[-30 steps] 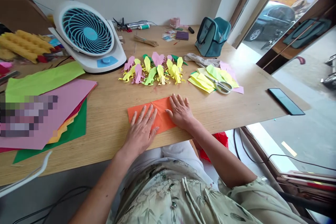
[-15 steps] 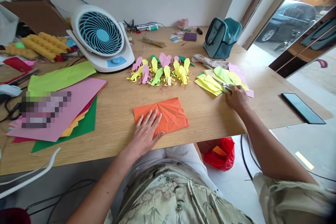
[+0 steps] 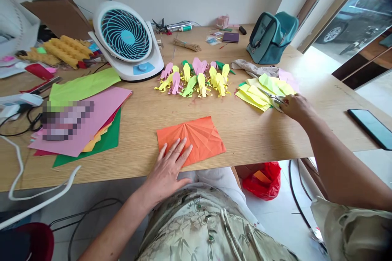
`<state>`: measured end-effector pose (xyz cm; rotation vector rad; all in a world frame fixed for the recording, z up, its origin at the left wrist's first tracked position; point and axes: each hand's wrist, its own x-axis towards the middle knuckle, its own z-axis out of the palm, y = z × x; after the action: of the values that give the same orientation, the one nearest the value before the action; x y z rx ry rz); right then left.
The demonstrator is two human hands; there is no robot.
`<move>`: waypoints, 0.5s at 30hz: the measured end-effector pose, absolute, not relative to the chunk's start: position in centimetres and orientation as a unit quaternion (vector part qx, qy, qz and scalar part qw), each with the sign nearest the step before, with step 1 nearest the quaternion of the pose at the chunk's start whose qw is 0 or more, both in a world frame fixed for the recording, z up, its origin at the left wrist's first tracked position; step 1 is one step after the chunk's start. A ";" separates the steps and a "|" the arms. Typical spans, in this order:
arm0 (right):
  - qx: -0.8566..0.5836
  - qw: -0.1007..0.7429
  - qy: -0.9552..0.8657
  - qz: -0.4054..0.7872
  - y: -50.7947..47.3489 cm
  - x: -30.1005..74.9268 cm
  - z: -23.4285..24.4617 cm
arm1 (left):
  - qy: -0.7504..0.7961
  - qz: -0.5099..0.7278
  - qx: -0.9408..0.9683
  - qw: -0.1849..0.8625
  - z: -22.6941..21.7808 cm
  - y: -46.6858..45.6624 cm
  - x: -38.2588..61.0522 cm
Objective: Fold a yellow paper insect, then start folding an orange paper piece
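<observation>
Under the spread fingers of my left hand (image 3: 170, 163) lies a creased sheet of orange paper (image 3: 199, 140), its folds fanning out from the top edge. The palm hangs over the table's front edge. My right hand (image 3: 297, 105) pinches the handles of a pair of scissors (image 3: 274, 98), whose blades rest on a pile of yellow and green paper pieces (image 3: 252, 96). Its fingertips are partly hidden behind the hand. Between the hands, farther back, stands a group of yellow, pink and green cut-paper shapes (image 3: 192, 81).
A white fan (image 3: 127, 36) stands back left, behind stacked coloured paper sheets (image 3: 81, 124). At the back right are a teal bag (image 3: 271, 38) and a grey cloth (image 3: 255, 68). A phone (image 3: 372, 127) lies far right. A red plastic bag (image 3: 266, 183) sits below the table edge.
The view has shifted, moving most of the table to the right in the picture. My right hand has drawn slightly back rightward at the scissors. My left hand has slid toward the table's front edge.
</observation>
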<state>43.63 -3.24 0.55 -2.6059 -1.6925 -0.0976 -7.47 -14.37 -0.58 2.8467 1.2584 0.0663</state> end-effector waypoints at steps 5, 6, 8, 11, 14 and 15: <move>-0.846 0.022 -0.532 -0.022 -4.2 43.0 1.0 | 0.351 0.093 0.932 -0.024 -1.9 -15.2 -9.6; -0.848 0.027 -0.529 -0.020 -4.5 42.9 1.2 | 0.335 0.114 0.935 -0.026 -2.1 -15.2 -10.0; -0.856 0.046 -0.514 -0.021 -5.3 42.7 1.9 | 0.312 0.146 0.938 -0.020 -2.2 -15.1 -10.5; -0.871 0.084 -0.484 -0.016 -6.8 42.6 3.1 | 0.291 0.177 0.940 -0.002 -2.0 -15.1 -10.9; -0.856 0.257 -0.435 0.108 -8.5 41.8 3.9 | 0.264 0.207 0.942 0.001 -1.8 -15.3 -11.2; -0.823 0.357 -0.401 0.184 -9.1 41.2 4.1 | 0.259 0.218 0.941 -0.002 -1.7 -15.5 -11.3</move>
<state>41.18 -9.08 4.08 -2.1242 -1.0356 0.4758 -11.31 -15.46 -1.74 2.9602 0.8140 0.6843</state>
